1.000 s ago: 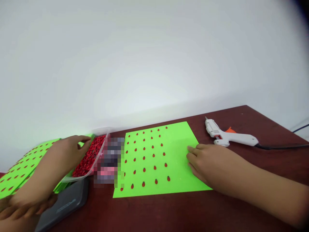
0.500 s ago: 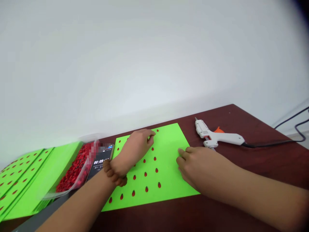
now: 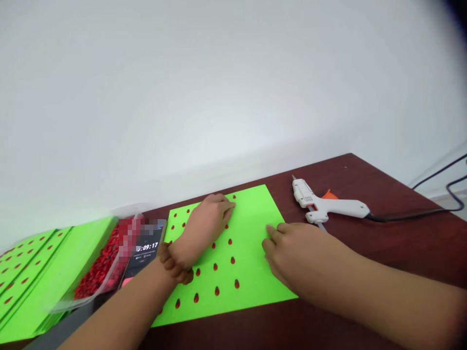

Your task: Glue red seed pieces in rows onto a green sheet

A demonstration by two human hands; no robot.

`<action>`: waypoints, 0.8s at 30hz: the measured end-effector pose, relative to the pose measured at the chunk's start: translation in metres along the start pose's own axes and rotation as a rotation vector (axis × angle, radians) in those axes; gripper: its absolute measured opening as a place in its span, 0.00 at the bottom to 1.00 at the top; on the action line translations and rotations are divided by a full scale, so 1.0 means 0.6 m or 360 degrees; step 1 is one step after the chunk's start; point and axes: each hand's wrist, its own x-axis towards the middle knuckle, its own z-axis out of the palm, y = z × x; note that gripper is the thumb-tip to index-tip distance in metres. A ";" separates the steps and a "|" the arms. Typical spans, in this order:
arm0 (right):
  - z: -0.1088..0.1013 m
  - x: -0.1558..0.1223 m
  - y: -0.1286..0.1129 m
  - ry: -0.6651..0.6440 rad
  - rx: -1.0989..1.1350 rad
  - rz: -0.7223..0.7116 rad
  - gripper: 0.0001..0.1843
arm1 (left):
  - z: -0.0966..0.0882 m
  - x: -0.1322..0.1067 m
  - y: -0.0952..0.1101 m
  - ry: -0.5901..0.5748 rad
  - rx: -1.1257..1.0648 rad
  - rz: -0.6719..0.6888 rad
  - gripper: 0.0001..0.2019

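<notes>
My left hand (image 3: 207,228) lies over the upper part of a bright green sheet (image 3: 251,209), its fingertips pinched together near the top rows of small red seed shapes (image 3: 232,260). Whether those fingers hold a piece is hidden. A dark beaded bracelet (image 3: 177,265) circles that wrist. My right hand (image 3: 295,253) rests on the sheet's right side, fingers spread a little, holding nothing. The left forearm covers part of the rows. A clear tray of red pieces (image 3: 97,272) sits left of the sheet.
A white glue gun (image 3: 324,206) with an orange stand lies right of the sheet on a dark red table (image 3: 383,194), its black cable (image 3: 419,216) trailing right. A phone timer (image 3: 146,250) sits beside the tray. A stack of green dotted sheets (image 3: 47,272) lies far left.
My left hand has moved from the tray, across the phone, onto the top of the sheet, and stays there over the last two frames. The right hand has barely moved. The view has shifted slightly.
</notes>
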 end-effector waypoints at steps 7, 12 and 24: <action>-0.003 0.002 0.001 0.0006 -0.0015 0.0005 0.08 | 0.003 -0.006 0.000 0.0039 0.0043 -0.0068 0.14; -0.002 0.001 0.001 0.0038 0.0002 0.0010 0.08 | -0.006 -0.003 -0.001 -0.0008 0.0092 -0.0018 0.11; 0.002 -0.001 0.001 0.0047 0.0018 0.0012 0.09 | -0.014 0.007 0.002 -0.0045 0.0223 0.0104 0.10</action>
